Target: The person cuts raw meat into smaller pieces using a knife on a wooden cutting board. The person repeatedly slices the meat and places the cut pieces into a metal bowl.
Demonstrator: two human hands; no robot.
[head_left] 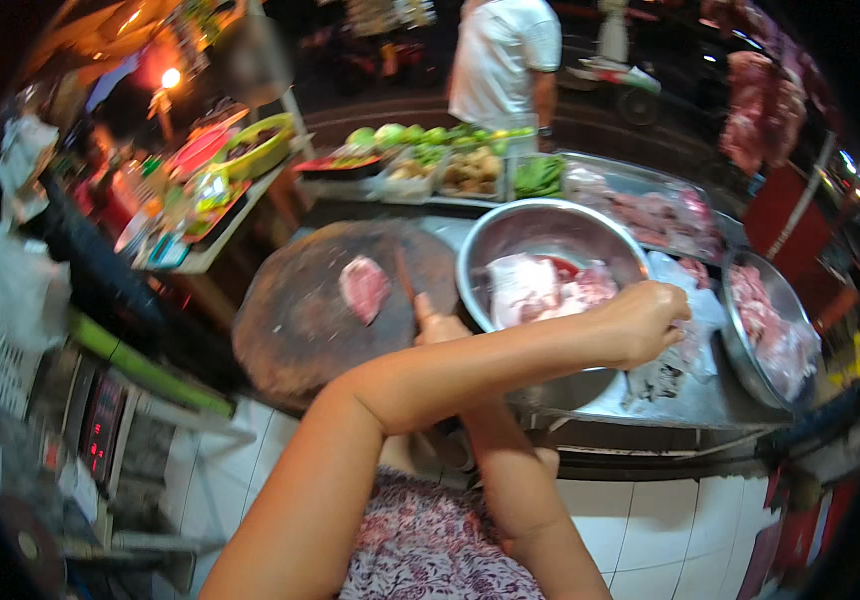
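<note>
My forearms cross, the left one over the right. Reaching far to the right, my left hand [645, 322] has its fingers closed on a thin clear plastic bag [698, 350] beside the large steel bowl. My right hand [440, 325] grips a knife [404, 272], which lies along the right part of the round wooden chopping block [295, 330]. A piece of raw meat [364, 288] rests on the block, left of the blade. The steel bowl [466, 270] holds pale and pink raw meat [550, 285] and some red liquid.
A second metal bowl [735, 330] with bagged meat stands at the right. Behind are a meat tray [640, 205] and vegetable boxes [470, 175]. Meat [762, 110] hangs upper right. A scale [100, 430] stands left. A person in a white shirt [505, 60] stands beyond the stall.
</note>
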